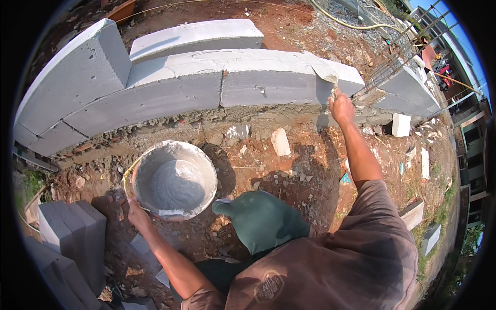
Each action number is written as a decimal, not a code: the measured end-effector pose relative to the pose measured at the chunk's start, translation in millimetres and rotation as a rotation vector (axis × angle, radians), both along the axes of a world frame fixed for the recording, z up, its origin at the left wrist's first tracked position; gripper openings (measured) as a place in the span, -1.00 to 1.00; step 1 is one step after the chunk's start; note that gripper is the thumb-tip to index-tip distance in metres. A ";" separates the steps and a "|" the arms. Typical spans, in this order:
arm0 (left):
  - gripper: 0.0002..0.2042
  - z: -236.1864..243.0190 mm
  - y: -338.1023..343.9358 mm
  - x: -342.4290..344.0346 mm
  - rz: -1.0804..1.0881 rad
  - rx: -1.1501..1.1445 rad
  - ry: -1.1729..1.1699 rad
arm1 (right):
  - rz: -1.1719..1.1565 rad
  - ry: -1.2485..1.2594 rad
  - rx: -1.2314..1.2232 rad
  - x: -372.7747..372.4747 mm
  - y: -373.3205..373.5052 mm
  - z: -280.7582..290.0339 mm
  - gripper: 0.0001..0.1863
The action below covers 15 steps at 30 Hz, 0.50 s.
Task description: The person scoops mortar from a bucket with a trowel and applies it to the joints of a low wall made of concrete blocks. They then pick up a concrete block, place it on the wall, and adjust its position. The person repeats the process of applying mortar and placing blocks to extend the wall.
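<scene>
Right hand [342, 108] curled round a pale-smeared, flat-bladed trowel [325, 71], at the top edge of the smooth grey block wall [268, 85], left hand [137, 213] closed on the thin curved handle [125, 178] of a round, crusted bucket [209, 170], wet mortar [178, 188] inside, rubbly reddish soil [310, 142] beneath.

you're outdoors in strong sunlight, which throws hard-edged dark shadows [222, 165] over the reddish-brown soil [274, 23] around you. small stones [257, 184] litter it. up ahead of you, toward the right, lies grey gravel [351, 26]; at your right runs a strip of green grass [443, 209], and past it stands a building [474, 160] with dark openings, blue sky [467, 39] above.
</scene>
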<state>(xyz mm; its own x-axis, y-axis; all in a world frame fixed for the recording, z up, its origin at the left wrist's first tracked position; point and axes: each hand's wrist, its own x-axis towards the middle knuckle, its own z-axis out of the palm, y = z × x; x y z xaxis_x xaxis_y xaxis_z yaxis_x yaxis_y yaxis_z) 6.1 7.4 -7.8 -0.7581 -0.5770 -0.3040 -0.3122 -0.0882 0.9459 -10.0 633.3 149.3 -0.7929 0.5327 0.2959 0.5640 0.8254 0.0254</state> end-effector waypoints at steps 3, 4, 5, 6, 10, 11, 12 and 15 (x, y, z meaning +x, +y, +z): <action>-0.49 0.0 3.1 -1.4 0.001 -0.024 -0.027 | -0.055 0.105 0.013 18.6 28.7 -32.0 -0.49; -0.49 -0.8 2.1 -1.8 0.007 -0.042 -0.037 | -0.040 0.150 0.036 31.7 30.5 -42.9 -0.48; -0.50 3.2 0.2 -2.5 0.028 -0.054 -0.031 | -0.058 0.128 -0.043 38.5 13.5 -40.8 -0.48; -0.50 6.8 2.0 -2.7 0.041 -0.061 -0.028 | -0.084 0.101 -0.116 49.9 -3.1 -36.8 -0.49; -0.49 6.2 -3.8 0.7 -0.032 -0.076 0.054 | 0.102 0.267 -0.151 72.2 -35.4 -70.1 -0.50; -0.48 5.5 -8.0 0.8 -0.011 -0.108 0.024 | 0.146 0.290 -0.231 63.6 -59.5 -73.1 -0.51; -0.48 7.9 -9.2 0.7 -0.008 -0.110 -0.002 | 0.185 0.310 -0.307 54.4 -84.3 -75.6 -0.52; -0.47 7.3 4.6 -1.9 -0.006 -0.118 -0.036 | 0.379 0.415 -0.383 1.7 -133.5 -75.9 -0.57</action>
